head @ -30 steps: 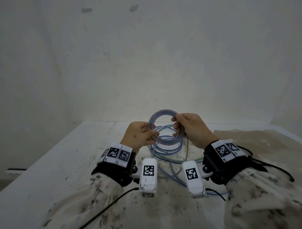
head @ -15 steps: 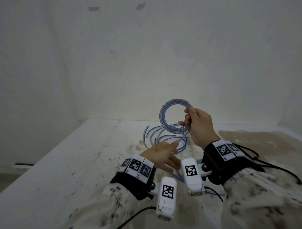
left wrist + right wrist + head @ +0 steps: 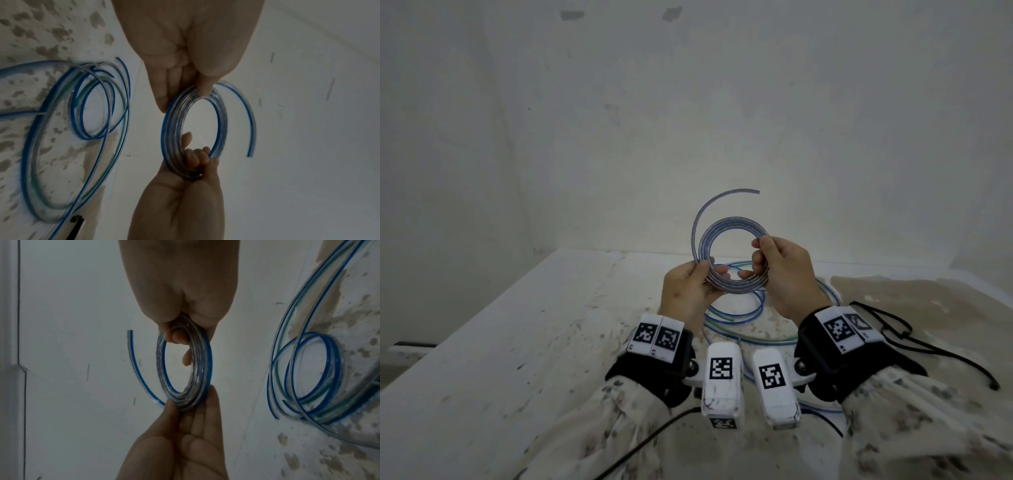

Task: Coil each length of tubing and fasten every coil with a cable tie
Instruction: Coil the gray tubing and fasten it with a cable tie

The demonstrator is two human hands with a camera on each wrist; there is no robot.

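A small coil of clear tubing with a blue stripe (image 3: 733, 224) is held upright above the table. My left hand (image 3: 709, 274) pinches its lower left rim, thumb on the near side. On the right rim, my right hand (image 3: 756, 260) grips with fingers curled through the ring. The coil's outer end (image 3: 714, 202) has sprung free and arcs over the top. In the left wrist view the left fingers (image 3: 202, 91) pinch the coil (image 3: 164, 128). The right wrist view shows the right fingers (image 3: 179, 337) hooked through the coil (image 3: 209, 361). No cable tie is visible.
Loose blue- and green-striped tubing (image 3: 756, 308) lies in wide loops on the stained white table (image 3: 551, 342) under my hands, also visible as loops (image 3: 271, 368) in the right wrist view. Black wrist cables (image 3: 928, 346) trail at the right. A bare wall stands behind.
My left hand left the coil, dropped toward the table, then came back and now pinches the coil again. The tubing's outer end has sprung out of the coil.
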